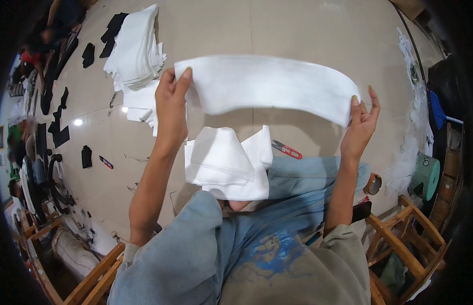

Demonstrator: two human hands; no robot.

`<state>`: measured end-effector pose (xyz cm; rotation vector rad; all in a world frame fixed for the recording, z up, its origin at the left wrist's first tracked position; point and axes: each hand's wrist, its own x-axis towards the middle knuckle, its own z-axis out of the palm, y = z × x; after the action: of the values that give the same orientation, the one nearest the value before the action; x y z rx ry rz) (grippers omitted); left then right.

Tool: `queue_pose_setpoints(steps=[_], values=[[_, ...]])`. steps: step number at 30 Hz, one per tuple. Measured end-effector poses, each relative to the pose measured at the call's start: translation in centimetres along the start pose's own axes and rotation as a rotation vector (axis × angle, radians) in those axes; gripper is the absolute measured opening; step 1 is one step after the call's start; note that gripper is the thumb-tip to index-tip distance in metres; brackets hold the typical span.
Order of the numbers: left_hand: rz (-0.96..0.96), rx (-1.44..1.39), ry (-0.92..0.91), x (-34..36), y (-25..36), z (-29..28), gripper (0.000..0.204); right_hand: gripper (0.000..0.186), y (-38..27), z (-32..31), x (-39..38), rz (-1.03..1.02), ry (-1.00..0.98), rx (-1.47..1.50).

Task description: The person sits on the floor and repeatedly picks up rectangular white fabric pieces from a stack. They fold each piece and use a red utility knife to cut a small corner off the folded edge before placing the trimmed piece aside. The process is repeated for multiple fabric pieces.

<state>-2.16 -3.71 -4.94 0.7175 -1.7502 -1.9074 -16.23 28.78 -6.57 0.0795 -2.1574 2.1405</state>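
A long curved strip of white fabric (269, 81) is stretched between my two hands above the floor. My left hand (173, 96) pinches its left end, thumb on top. At the other end my right hand (361, 117) grips the edge between thumb and fingers, one finger raised. Below the strip, several white fabric pieces (221, 157) lie in a loose pile before my legs. Red-handled thread snips (287, 149) rest on the floor beside that pile. Farther off to the left, a tall stack of white fabric strips (137, 48) overlaps more white pieces.
Black fabric scraps (87, 55) and a second pair of snips (105, 162) lie on the tiled floor (297, 30) at left. A green stool (425, 177) and wooden frame (406, 229) stand at right. Other people are at the far left.
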Motion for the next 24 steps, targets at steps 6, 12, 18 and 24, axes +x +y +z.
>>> queue_pose_setpoints(steps=[6,12,18,24], values=[[0.113,0.284,0.082,8.6,-8.6,2.1,0.029,0.026,7.2,-4.3,7.6,-0.075,-0.053,-0.297],[0.112,0.623,0.101,9.2,-14.6,3.6,0.025,0.022,13.7,-4.9,8.7,0.0,-0.107,-0.463],[0.153,0.821,0.161,8.7,-15.3,4.4,0.026,0.022,14.3,-5.4,8.5,-0.11,-0.104,-0.599],[0.187,0.992,0.132,8.7,-15.7,4.3,0.028,0.023,14.4,-5.2,8.4,-0.146,-0.122,-0.694]])
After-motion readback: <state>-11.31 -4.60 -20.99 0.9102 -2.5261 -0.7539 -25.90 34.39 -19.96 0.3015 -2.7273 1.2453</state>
